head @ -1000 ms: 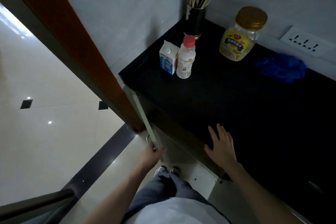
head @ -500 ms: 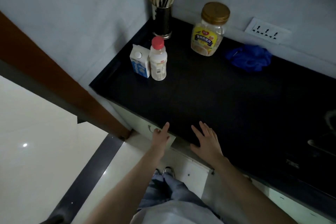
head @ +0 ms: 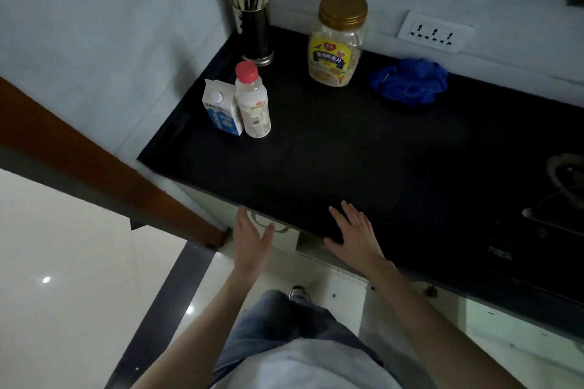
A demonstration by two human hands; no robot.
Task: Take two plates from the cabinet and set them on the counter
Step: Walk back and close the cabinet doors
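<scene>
A black counter [head: 363, 151] runs along the wall, with pale cabinet doors below its front edge. My left hand [head: 252, 238] is open, fingers spread, against the leftmost cabinet door [head: 286, 238] beside its metal handle [head: 281, 228]; the door is almost flush with the cabinet front. My right hand [head: 355, 232] lies flat and open on the counter's front edge. No plates are in view.
On the counter stand a milk carton [head: 221, 112], a red-capped bottle [head: 252, 104], a utensil holder [head: 254, 36], a gold-lidded oat jar [head: 336, 41] and a blue cloth [head: 410, 80]. A stove [head: 565, 199] is at right. A brown door frame [head: 94, 174] stands left.
One second ago my left hand held the cabinet door swung wide open. The door has since swung back toward the cabinet, and my hand now rests open against it. The view shifted right.
</scene>
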